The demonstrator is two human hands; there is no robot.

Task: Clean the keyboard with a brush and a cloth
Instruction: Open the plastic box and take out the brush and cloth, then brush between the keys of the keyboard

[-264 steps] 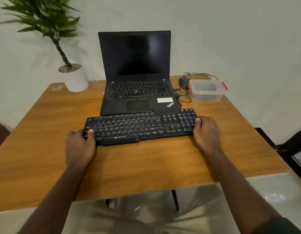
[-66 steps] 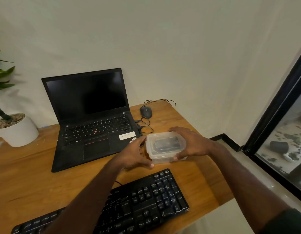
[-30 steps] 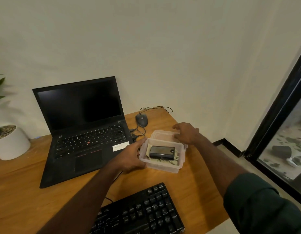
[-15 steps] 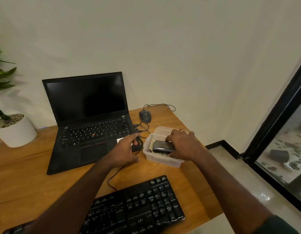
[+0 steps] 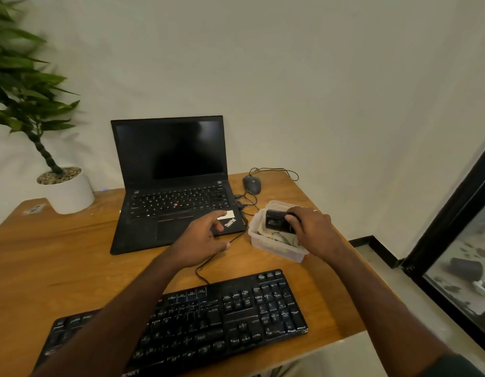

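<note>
The black keyboard [image 5: 222, 319] lies at the table's near edge, partly under my left forearm. Behind it to the right stands an open clear plastic box [image 5: 274, 247] with a pale cloth [image 5: 266, 231] inside. My right hand [image 5: 314, 229] grips a small black case-like object [image 5: 275, 224] just above the box. My left hand [image 5: 202, 236] hovers with relaxed fingers over the laptop's front right corner and holds nothing. No brush is plainly visible.
An open black laptop [image 5: 170, 186] sits behind the keyboard. The box's lid [image 5: 276, 205] lies behind the box, near a wired mouse [image 5: 252, 185] and loose cables. A potted plant [image 5: 64, 190] stands at the far left. The table's right edge runs close to the box.
The lid came off the box and was laid behind it. My left hand has left the box. My right hand has taken hold of the black object and lifted it.
</note>
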